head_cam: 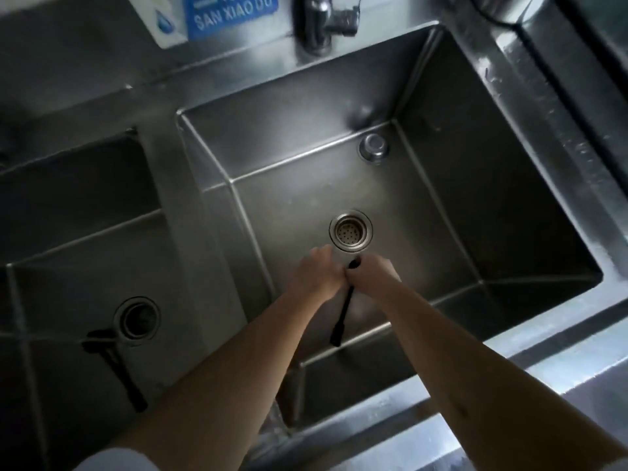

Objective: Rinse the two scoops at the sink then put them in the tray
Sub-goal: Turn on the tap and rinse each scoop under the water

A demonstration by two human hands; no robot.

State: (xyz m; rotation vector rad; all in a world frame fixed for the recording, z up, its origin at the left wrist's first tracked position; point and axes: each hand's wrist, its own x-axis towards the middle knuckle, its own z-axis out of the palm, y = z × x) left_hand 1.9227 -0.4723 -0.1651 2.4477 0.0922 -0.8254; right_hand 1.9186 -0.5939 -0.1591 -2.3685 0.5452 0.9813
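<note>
Both my hands meet low over the middle steel sink basin [441,205], just in front of its drain [350,231]. My right hand [372,271] grips a black scoop [342,317] near its head, and the long black handle hangs down toward me. My left hand [314,270] presses against the scoop's head, which my fingers mostly hide. A second black scoop [112,362] lies on the floor of the left basin [68,266], beside that basin's drain [136,319]. I see no running water.
A chrome tap [323,22] stands behind the middle basin. A blue and white sign [217,15] is fixed to the back wall. An overflow fitting [373,147] sits on the basin's rear wall. A wet steel counter [560,113] borders the right side.
</note>
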